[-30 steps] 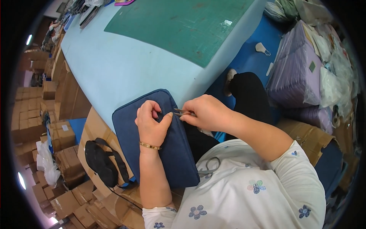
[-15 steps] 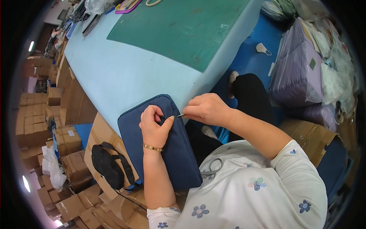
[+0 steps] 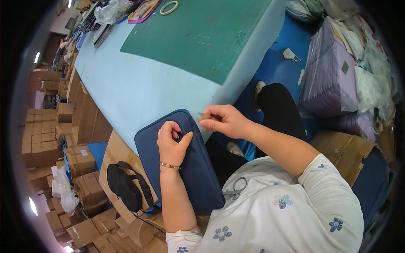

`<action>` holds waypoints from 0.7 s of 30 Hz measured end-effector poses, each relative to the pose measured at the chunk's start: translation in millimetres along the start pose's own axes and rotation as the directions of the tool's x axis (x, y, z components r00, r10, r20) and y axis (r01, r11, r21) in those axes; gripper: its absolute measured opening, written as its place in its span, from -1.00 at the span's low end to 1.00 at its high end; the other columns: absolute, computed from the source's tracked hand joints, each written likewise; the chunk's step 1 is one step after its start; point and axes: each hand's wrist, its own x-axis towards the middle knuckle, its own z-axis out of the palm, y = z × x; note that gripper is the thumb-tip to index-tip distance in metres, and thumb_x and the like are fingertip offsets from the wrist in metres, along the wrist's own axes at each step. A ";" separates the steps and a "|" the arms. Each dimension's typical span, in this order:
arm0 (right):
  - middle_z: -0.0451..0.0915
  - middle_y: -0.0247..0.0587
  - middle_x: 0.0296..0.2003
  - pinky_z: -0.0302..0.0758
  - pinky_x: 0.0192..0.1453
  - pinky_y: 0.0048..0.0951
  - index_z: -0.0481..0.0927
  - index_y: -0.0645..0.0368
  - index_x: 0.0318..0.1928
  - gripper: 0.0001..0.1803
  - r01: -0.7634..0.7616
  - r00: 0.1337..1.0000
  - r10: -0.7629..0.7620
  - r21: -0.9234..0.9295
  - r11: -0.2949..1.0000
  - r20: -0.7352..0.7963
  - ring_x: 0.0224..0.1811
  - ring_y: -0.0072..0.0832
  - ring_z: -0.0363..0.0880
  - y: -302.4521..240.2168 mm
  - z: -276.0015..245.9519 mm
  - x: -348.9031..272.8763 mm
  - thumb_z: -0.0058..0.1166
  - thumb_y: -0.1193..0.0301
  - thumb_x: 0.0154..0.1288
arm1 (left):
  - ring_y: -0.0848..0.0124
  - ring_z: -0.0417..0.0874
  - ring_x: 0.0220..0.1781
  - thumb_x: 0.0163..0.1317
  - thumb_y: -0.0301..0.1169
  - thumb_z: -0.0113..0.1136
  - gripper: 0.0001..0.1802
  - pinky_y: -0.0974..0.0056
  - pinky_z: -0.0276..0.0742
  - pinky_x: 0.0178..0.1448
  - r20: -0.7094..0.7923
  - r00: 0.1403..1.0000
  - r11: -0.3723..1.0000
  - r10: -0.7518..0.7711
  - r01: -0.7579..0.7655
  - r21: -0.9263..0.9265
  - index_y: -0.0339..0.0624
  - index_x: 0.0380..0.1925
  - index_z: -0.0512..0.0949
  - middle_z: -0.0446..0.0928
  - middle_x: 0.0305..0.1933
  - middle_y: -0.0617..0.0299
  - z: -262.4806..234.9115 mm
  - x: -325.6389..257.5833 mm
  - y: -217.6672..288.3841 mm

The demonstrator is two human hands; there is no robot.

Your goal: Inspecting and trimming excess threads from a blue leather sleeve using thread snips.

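Observation:
A navy blue zip sleeve (image 3: 196, 181) lies tilted across my lap and the table's near corner. My left hand (image 3: 173, 143) rests on its upper part, fingers curled and thumb pressed at the zipped right edge, pinching the fabric there. Just right of that edge, clear of the sleeve, my right hand (image 3: 228, 121) is closed around a small, thin metal tool (image 3: 201, 114). Its tip points left and is blurred, so I cannot tell its exact kind. A grey ring-shaped handle (image 3: 240, 184) lies on my white shirt beside the sleeve.
The light blue table (image 3: 126, 88) carries a green cutting mat (image 3: 190, 38), a cream ring (image 3: 168, 7) and a pink-edged tray (image 3: 144, 12). A black pouch with straps (image 3: 123, 185) lies on cardboard at left. Wrapped purple stacks (image 3: 331, 71) stand at right, cardboard boxes (image 3: 86, 185) at left.
My right hand has lifted the metal tool away from the sleeve's zipped edge, turning its tip upward. My left hand keeps its place on the sleeve. The whole view has shifted slightly.

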 end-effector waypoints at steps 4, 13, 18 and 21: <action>0.56 -0.38 -0.54 0.45 -0.41 -0.64 0.50 0.22 -0.44 -0.77 -0.240 0.967 0.252 -0.250 0.938 0.020 -0.52 -0.73 0.50 -13.6 -0.8 -3.3 0.12 0.33 0.29 | 0.42 0.32 -0.41 -0.24 -0.33 0.41 -0.61 0.31 0.30 -0.31 0.023 0.999 0.996 0.032 -0.034 0.087 -0.10 -0.45 0.39 0.28 -0.51 0.33 -1.9 -0.2 4.4; 0.61 -0.30 -0.55 0.47 -0.43 -0.57 0.55 0.29 -0.37 -0.75 -0.341 0.909 0.405 -0.384 0.858 0.096 -0.54 -0.64 0.57 -35.3 9.6 -7.1 0.13 0.32 0.27 | 0.43 0.32 -0.40 -0.25 -0.35 0.39 -0.62 0.31 0.30 -0.30 0.036 0.999 0.999 0.003 -0.004 0.040 -0.09 -0.45 0.39 0.28 -0.49 0.34 -2.8 0.8 3.2; 0.62 -0.29 -0.55 0.48 -0.45 -0.55 0.56 0.29 -0.36 -0.75 -0.369 0.893 0.443 -0.434 0.822 0.081 -0.55 -0.61 0.59 -37.8 12.2 -4.5 0.13 0.31 0.27 | 0.42 0.32 -0.39 -0.25 -0.35 0.39 -0.63 0.32 0.29 -0.29 0.027 1.000 0.999 0.007 -0.008 0.033 -0.09 -0.45 0.39 0.27 -0.50 0.34 -1.0 0.3 1.2; 0.61 -0.28 -0.56 0.49 -0.45 -0.54 0.56 0.29 -0.38 -0.74 -0.376 0.888 0.456 -0.467 0.800 0.066 -0.55 -0.60 0.60 -39.4 13.4 -3.5 0.13 0.30 0.26 | 0.42 0.32 -0.39 -0.25 -0.35 0.39 -0.63 0.31 0.28 -0.28 0.023 1.000 1.000 0.004 -0.004 0.028 -0.08 -0.45 0.39 0.27 -0.49 0.35 -0.2 0.2 2.3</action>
